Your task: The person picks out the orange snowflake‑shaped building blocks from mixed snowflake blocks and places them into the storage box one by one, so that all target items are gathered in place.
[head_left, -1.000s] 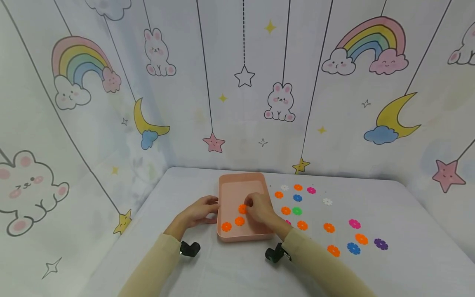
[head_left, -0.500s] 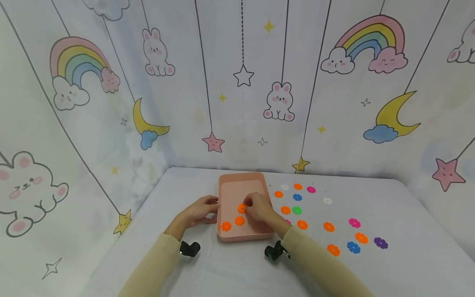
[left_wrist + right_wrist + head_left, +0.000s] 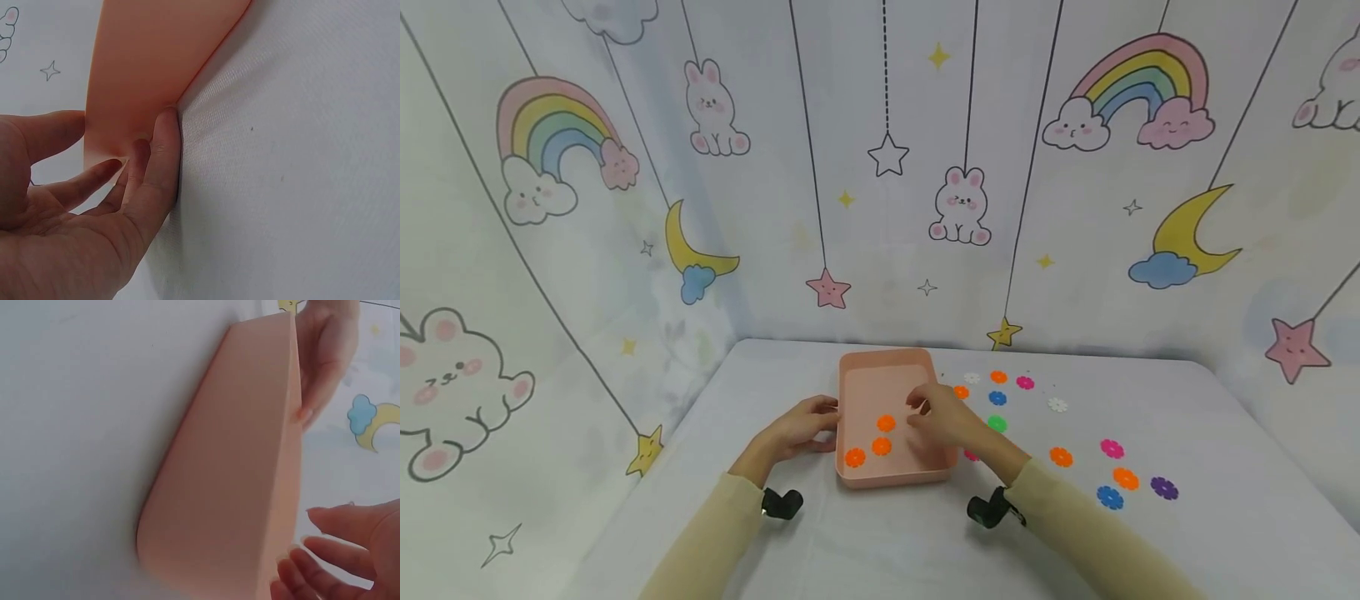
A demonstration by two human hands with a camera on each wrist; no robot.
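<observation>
A shallow pink tray (image 3: 887, 375) lies on the white-covered table. Inside it, toward the front left, are three orange flower-shaped discs (image 3: 882, 447). My left hand (image 3: 805, 429) touches the tray's left side; in the left wrist view its fingertips (image 3: 167, 125) lie along the outer wall, and the thumb is at the rim. Over the right part of the tray is my right hand (image 3: 946, 417), thumb and fingers spread apart with nothing between them. The right wrist view shows those fingers just past the wall of the tray (image 3: 219, 456).
Right of the tray, several flower-shaped discs lie scattered: a green disc (image 3: 997, 423), a purple disc (image 3: 1164, 488), a blue disc (image 3: 1110, 497), a white disc (image 3: 1057, 405), plus pink and orange ones. A patterned cloth backdrop (image 3: 760, 233) rises behind the table.
My right hand has let go of the orange disc, opened its fingers and moved right. The disc now lies in the tray. The left hand stays at the tray's side.
</observation>
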